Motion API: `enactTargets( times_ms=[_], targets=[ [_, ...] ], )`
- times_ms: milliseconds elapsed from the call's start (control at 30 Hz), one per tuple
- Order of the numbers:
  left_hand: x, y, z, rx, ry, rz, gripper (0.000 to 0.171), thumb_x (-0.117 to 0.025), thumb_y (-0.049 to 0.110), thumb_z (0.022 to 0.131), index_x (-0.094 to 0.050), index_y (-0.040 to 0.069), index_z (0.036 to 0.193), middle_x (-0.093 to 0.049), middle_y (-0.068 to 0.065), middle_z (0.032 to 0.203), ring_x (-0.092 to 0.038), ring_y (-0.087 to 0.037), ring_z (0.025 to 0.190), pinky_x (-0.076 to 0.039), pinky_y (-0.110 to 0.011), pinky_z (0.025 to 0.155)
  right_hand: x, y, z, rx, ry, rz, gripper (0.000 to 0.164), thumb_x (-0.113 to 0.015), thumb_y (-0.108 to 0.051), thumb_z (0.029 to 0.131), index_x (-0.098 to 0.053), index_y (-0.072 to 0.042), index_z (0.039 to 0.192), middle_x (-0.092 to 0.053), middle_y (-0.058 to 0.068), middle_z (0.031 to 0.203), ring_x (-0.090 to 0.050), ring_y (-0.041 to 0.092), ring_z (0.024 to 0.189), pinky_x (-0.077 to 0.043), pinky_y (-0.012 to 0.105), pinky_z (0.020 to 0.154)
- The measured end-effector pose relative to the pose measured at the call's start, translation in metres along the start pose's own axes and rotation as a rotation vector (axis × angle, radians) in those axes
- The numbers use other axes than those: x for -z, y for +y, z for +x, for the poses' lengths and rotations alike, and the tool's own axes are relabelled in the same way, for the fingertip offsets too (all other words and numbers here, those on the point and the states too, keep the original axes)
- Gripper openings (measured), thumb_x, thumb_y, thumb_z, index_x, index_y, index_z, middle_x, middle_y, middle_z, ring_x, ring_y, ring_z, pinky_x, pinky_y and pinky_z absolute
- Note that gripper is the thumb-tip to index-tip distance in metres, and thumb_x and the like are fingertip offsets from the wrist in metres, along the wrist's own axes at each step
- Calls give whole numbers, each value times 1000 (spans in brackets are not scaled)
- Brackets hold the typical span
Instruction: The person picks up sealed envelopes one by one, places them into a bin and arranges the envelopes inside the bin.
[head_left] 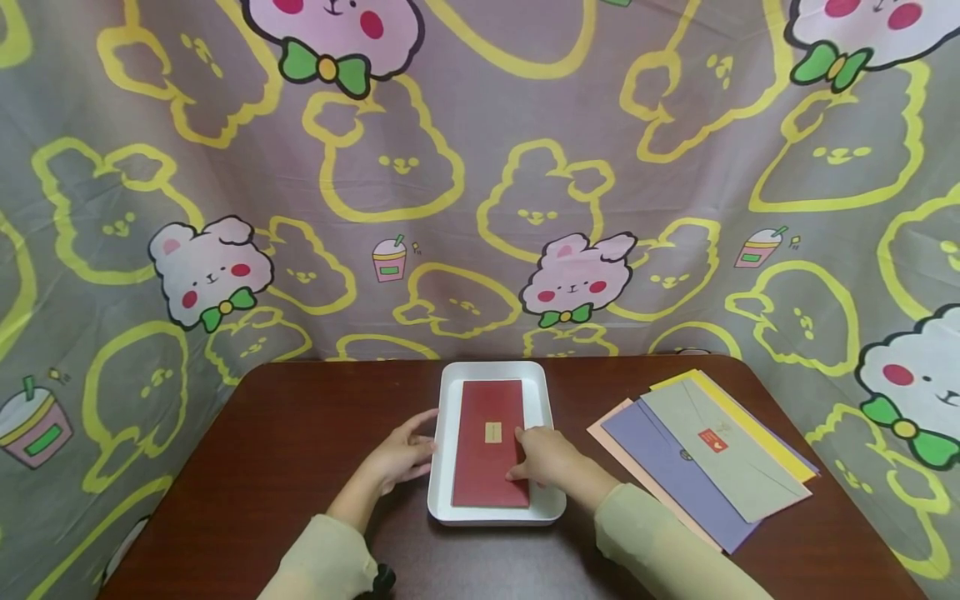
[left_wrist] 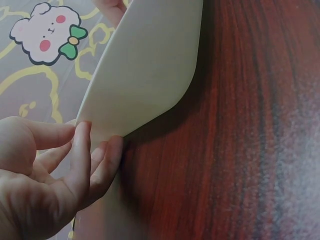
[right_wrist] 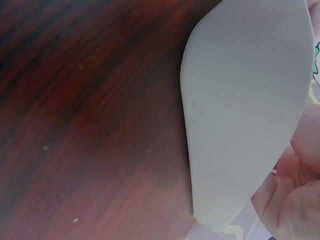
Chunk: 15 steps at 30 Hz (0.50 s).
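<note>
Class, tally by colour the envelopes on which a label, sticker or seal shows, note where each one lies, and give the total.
Red envelope, lying in the white tray: 1
Grey envelope, to the right of the tray: 1
Purple envelope, partly covered by the grey one: 1
Total: 3

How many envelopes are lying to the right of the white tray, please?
At least 4: cream envelope on top, yellow envelope under its right side, purple envelope under its left, peach envelope leftmost. More may be hidden.
</note>
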<state>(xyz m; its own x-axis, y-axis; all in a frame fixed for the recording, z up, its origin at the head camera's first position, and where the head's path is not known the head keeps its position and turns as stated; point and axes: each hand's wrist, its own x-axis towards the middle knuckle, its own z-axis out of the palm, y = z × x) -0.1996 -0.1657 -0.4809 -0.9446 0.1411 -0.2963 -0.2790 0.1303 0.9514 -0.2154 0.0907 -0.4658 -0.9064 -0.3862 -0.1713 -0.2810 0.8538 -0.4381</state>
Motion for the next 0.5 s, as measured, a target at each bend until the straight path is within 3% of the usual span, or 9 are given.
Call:
enactTargets(
  times_ms=[267, 400, 500],
  targets=[
    [-1, 0, 0, 1, 1, 4, 59, -55, -3, 102, -38, 9, 157, -58, -25, 121, -64, -28, 102, -58, -47, 88, 2, -1, -1, -35, -13, 26, 80, -91, -29, 80, -55, 8, 142, -64, 24, 114, -57, 11, 42, -48, 26, 56],
    [-1, -1, 1, 4, 3, -2, 59, -55, -2, 102, -38, 9, 157, -58, -25, 121, -64, -27, 101, -58, -47, 88, 8, 1, -3, -22, -7, 46, 79, -89, -30, 81, -55, 6, 143, -66, 14, 87, -56, 11, 41, -48, 26, 54],
    [-1, -1, 1, 2, 7, 5, 59, -56, -2, 102, -38, 10, 157, -59, -24, 120, -65, -26, 100, -59, -45, 86, 15, 2, -4, 21, -3, 65, 76, -88, -28, 83, -56, 5, 143, -59, 4, 64, -56, 11, 40, -48, 26, 53]
  ],
)
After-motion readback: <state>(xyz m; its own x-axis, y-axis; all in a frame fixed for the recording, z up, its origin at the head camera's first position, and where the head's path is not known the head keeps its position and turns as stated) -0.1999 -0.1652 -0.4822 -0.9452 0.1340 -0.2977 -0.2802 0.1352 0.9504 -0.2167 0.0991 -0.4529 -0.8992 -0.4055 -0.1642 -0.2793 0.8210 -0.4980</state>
